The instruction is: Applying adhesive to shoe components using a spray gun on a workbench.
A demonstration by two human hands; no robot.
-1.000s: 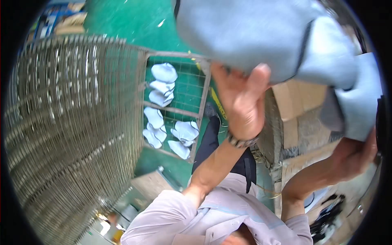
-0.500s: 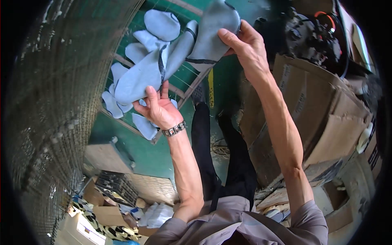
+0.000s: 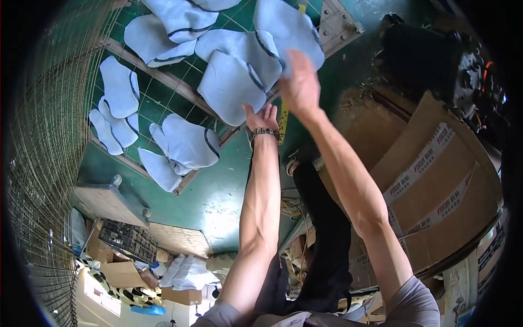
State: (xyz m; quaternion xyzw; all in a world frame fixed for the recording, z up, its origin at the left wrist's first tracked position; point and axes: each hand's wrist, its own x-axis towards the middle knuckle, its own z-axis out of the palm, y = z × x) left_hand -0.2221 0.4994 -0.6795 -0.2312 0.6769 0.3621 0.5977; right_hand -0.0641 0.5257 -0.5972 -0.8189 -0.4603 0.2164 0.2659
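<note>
Several light-blue soft fabric pieces, rounded like liners with a dark band along one edge, lie on a wire-mesh rack. My left hand (image 3: 263, 117) is palm up beside the lower end of one fabric piece (image 3: 229, 90); its fingers are apart, and whether the thumb touches the cloth is unclear. My right hand (image 3: 300, 82) is smeared by motion in front of the lower part of a larger fabric piece (image 3: 280, 24). Its fingers are too blurred to show a grip. A second banded piece (image 3: 231, 44) lies partly under the one near my left hand.
Framed bars (image 3: 163, 73) edge the rack, above a green floor (image 3: 218, 201). A wire-mesh wall (image 3: 38, 163) rises at left. Large cardboard boxes (image 3: 436, 180) stand at right, near a dark cluttered heap (image 3: 419, 54). A black crate (image 3: 128, 240) and white bags (image 3: 188, 272) sit at lower left.
Both hands held fabric pieces earlier; my left hand has let go of its piece. My right hand has come lower and leftward. The view has shifted, showing more of the rack.
</note>
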